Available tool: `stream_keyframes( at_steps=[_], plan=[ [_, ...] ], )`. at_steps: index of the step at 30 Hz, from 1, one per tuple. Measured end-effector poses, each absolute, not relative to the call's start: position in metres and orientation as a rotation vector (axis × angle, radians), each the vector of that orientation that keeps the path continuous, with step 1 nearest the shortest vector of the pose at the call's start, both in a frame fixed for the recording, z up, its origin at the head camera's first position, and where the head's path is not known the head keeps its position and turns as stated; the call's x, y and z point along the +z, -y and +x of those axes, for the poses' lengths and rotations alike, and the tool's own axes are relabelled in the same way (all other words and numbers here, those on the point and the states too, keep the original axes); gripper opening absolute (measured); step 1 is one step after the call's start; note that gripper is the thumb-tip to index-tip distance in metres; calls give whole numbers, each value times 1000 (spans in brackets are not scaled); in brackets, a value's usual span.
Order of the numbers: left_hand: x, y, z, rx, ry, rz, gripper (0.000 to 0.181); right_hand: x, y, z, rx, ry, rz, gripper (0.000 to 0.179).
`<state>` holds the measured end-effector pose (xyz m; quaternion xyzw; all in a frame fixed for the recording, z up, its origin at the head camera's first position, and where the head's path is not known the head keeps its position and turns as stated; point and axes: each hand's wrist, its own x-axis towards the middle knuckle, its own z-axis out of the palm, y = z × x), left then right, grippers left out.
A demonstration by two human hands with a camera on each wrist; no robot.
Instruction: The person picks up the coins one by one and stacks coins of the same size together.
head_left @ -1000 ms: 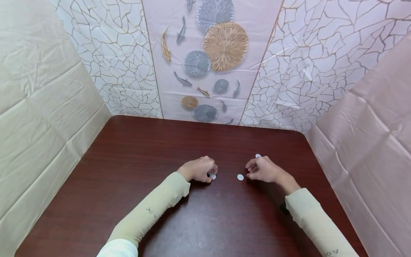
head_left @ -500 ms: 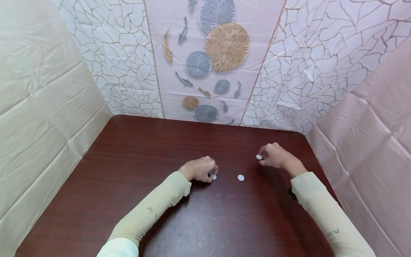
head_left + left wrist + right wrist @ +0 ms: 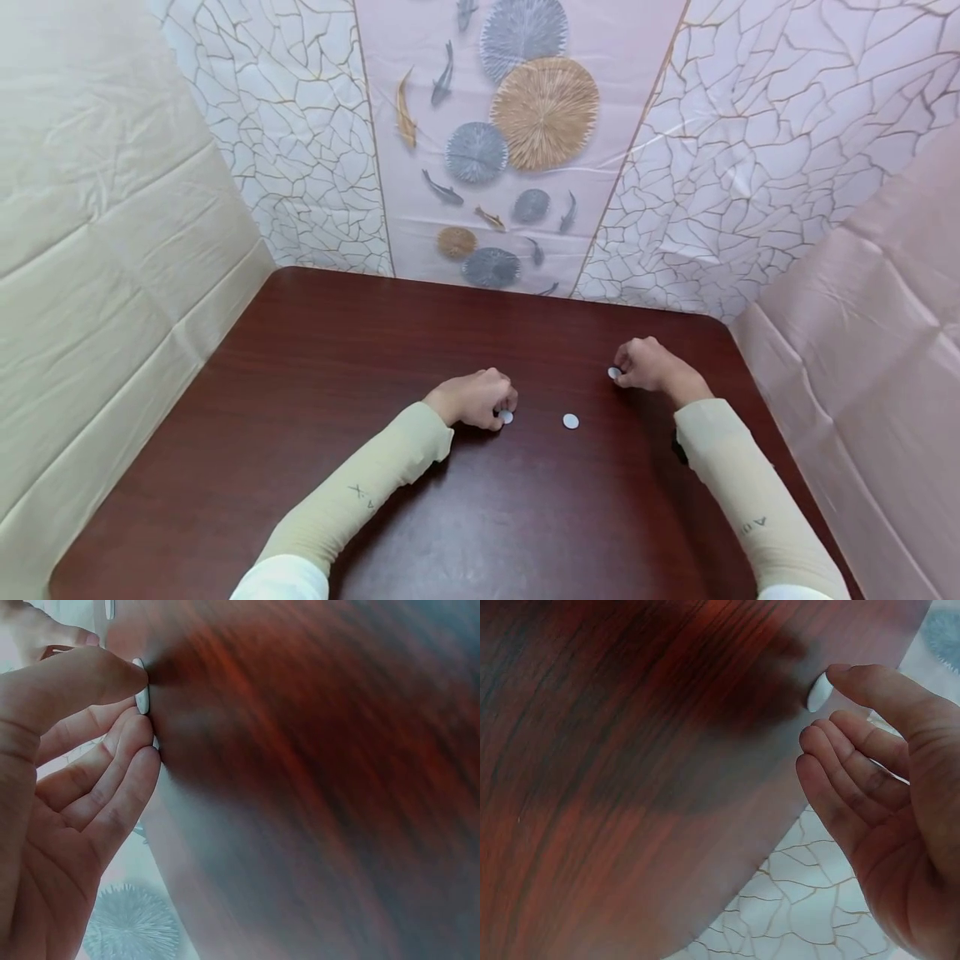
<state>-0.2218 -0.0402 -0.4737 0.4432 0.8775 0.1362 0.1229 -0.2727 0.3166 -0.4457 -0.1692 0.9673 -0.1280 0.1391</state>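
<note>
Three small white discs lie on the dark red-brown table (image 3: 375,350). My left hand (image 3: 476,398) pinches the left disc (image 3: 507,417) between thumb and fingers. The left wrist view shows that disc (image 3: 142,688) edge-on, under the thumb tip and close to the tabletop. Farther back and to the right, my right hand (image 3: 647,367) holds the far disc (image 3: 614,372). Seen from the right wrist, the thumb touches the upper edge of this disc (image 3: 821,693), with curled fingers just below it. Between both hands the middle disc (image 3: 571,422) lies flat, touched by neither.
A patterned backdrop (image 3: 540,112) of printed fish and round shapes hangs behind the table's back edge. Pale fabric walls (image 3: 105,250) flank both sides. Both forearms, in pale sleeves (image 3: 360,483), reach in from the front.
My right hand has moved back and to the right, from beside the middle disc to the far disc, and taken hold of it. The left hand stays at its disc. The head view has shifted slightly.
</note>
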Motion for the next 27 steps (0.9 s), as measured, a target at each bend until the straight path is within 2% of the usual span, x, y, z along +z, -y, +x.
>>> stream_keyframes(
  at_steps=[9, 20, 27],
  plan=[
    [-477, 39, -223, 384, -2559, 1290, 12, -450, -321, -287, -354, -2733, -493, 28],
    [-479, 41, -221, 375, -2569, 1275, 12, -445, -316, -297, -232, -2684, -596, 8],
    [-477, 44, -223, 400, -2570, 1247, 12, -451, -310, -307, -162, -2725, -636, 10]
  ],
)
